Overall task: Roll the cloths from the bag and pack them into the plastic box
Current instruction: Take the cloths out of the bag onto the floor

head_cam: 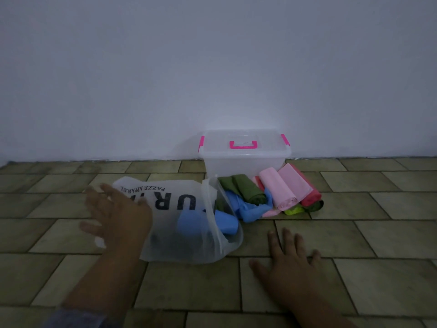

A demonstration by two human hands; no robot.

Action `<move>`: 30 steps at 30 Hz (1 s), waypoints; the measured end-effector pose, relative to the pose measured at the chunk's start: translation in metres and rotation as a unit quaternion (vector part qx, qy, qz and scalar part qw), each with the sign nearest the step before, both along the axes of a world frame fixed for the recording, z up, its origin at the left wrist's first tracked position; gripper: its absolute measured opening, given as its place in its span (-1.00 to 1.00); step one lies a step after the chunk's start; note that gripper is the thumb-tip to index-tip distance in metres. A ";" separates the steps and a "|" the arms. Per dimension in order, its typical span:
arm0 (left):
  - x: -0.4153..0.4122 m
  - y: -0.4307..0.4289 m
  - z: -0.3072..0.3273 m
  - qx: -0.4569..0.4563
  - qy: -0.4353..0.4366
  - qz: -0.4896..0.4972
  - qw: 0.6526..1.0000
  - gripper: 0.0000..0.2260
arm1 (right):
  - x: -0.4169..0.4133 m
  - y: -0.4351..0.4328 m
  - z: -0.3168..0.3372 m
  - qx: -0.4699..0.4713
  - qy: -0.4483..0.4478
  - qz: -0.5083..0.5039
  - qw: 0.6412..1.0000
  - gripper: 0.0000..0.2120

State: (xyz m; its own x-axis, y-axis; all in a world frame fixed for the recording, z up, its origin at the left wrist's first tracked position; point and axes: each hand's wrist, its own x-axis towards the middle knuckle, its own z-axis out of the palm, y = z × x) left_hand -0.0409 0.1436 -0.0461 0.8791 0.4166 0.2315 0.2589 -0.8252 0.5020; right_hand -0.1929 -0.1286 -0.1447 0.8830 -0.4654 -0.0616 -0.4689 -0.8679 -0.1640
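Low at left of frame, the left hand [115, 216] spread open against the bag [189, 223], seemingly steadying it; cloths [279, 192] spilled toward centre before the closed plastic box [246, 157]; the right hand [288, 259] lay flat, empty, bracing on the floor [378, 233].

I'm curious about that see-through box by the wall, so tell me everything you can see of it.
The clear plastic box stands upright on the tiled floor against the white wall. Its lid is on, with a bright pink handle on top and pink side latches. It looks empty through its frosted walls. Rolled cloths, green, pink, red and blue, are piled against its front. Neither hand touches it.
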 end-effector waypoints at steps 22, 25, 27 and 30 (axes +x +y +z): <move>-0.028 -0.011 -0.082 0.098 0.070 -0.365 0.923 -0.25 | 0.081 0.049 0.080 0.017 -0.164 0.309 0.937 -0.60; -0.027 -0.006 -0.085 0.105 0.063 -0.369 0.921 -0.30 | 0.048 0.032 0.074 0.044 -0.284 0.251 0.924 -0.60; -0.026 -0.006 -0.085 0.108 0.067 -0.380 0.916 -0.31 | 0.017 0.011 0.064 0.077 -0.370 0.157 0.912 -0.61; -0.023 -0.007 -0.083 0.114 0.077 -0.392 0.910 -0.29 | -0.025 -0.028 0.050 0.070 -0.428 -0.081 0.897 -0.66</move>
